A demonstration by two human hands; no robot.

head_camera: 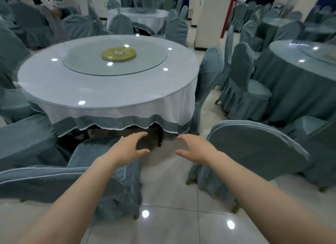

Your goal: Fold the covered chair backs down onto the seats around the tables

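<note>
My left hand (127, 149) and my right hand (195, 150) reach forward side by side, fingers spread and holding nothing, over the tiled gap in front of the round table (54, 83). Under my left forearm a blue-grey covered chair (101, 171) stands with its back (45, 182) lying low at the near left. To the right of my right hand another covered chair shows a rounded, white-piped back (258, 149) tilted toward me. An upright covered chair (209, 74) stands at the table's right side. Neither hand touches a chair.
The table carries a glass turntable (145, 62) with a yellow disc (118, 53). More covered chairs ring it on the left (23, 143). A second table (298, 83) with chairs stands at the right, a white pillar (209, 16) behind. A person (52, 13) stands far left.
</note>
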